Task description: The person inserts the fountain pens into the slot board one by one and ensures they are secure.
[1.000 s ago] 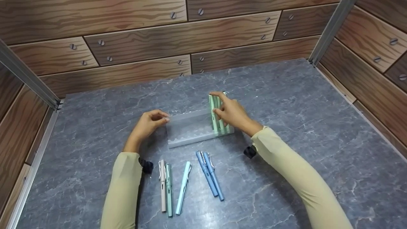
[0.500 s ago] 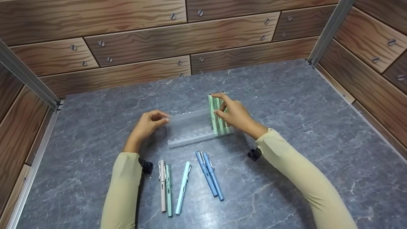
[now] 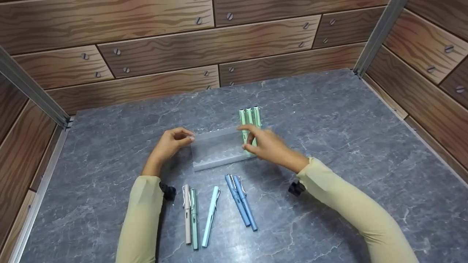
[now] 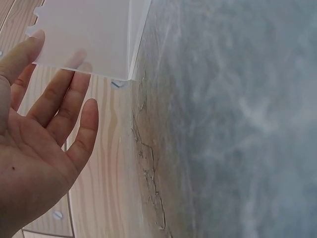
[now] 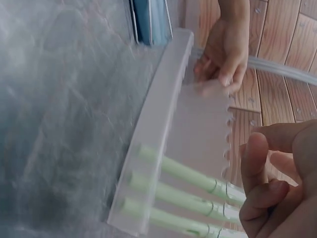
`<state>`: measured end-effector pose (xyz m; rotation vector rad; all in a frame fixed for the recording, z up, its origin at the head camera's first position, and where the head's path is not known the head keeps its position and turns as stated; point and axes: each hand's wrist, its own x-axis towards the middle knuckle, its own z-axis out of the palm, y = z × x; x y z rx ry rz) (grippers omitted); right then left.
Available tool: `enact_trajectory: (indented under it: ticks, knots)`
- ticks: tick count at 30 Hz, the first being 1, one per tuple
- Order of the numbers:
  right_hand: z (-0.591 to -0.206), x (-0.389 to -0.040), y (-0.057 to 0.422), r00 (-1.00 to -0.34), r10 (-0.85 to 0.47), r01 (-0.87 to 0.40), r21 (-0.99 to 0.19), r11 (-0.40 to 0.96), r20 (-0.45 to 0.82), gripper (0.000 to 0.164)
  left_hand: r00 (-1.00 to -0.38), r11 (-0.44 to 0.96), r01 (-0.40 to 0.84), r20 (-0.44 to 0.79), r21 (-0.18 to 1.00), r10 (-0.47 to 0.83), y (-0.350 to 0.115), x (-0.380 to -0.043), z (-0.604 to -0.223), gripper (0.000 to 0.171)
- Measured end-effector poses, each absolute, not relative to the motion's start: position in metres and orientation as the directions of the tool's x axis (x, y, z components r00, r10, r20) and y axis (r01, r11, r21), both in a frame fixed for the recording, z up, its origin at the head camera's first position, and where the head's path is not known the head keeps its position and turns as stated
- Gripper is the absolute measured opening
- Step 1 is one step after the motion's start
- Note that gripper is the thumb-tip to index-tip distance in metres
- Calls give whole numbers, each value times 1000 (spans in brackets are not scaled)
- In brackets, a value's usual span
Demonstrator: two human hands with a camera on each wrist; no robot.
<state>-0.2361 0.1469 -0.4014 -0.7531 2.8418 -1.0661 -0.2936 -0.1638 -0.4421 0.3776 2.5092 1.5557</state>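
Note:
A translucent notched pen rack (image 3: 215, 146) stands mid-table, with three light green pens (image 3: 242, 116) side by side at its right end. My left hand (image 3: 172, 146) pinches the rack's left side; in the left wrist view the thumb (image 4: 35, 42) is on one face and fingertips show through the sheet. Over the lower part of the green pens, my right hand (image 3: 268, 144) hovers with loosely bent fingers and nothing between thumb and index. In the right wrist view the green pens (image 5: 183, 198) lean across the rack, their caps partly hidden behind my right fingers (image 5: 255, 153).
In front of the rack lie two blue pens (image 3: 239, 201) side by side, a light aqua pen (image 3: 211, 217), a green pen (image 3: 194, 219) and a greyish-beige pen (image 3: 187, 215). Wood-patterned walls (image 3: 157, 54) enclose the marbled grey table (image 3: 329, 120).
My right hand has moved down from the tops of the green pens toward their lower part, leaving the caps uncovered. My left hand and the rack have stayed in place.

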Motion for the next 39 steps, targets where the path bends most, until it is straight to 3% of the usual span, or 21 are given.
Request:
enact_trajectory:
  ticks: [31, 39]
  knots:
    - [-431, -209, 144, -782, -601, -362, -665, 654, -165, 41, -955, 406, 125, -1, 905, 297, -163, -294, -444, 26]
    - [-440, -206, 142, -733, -649, -368, -682, 632, -206, 38, -953, 416, 121, -11, 901, 302, -158, -280, -421, 26]
